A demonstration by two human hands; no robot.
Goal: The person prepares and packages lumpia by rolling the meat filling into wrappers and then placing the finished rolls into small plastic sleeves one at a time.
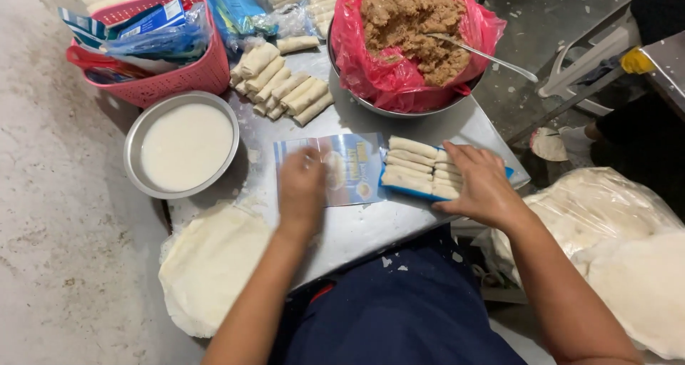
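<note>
My left hand (300,188) presses flat on a clear printed plastic bag (349,166) lying on the metal table (371,226). My right hand (482,181) rests on a row of pale rolled spring rolls (414,166) stacked on a blue tray (410,191), at the bag's open end. Its fingers lie over the rolls' right side. Neither hand is closed around anything.
A loose pile of rolls (282,87) lies behind. A metal bowl lined with red plastic (371,72) holds brown filling and a spoon (485,54). A bowl of white liquid (182,145), a pink basket (178,79), and round wrapper stacks (207,265) surround the table. Bagged wrappers (614,215) sit right.
</note>
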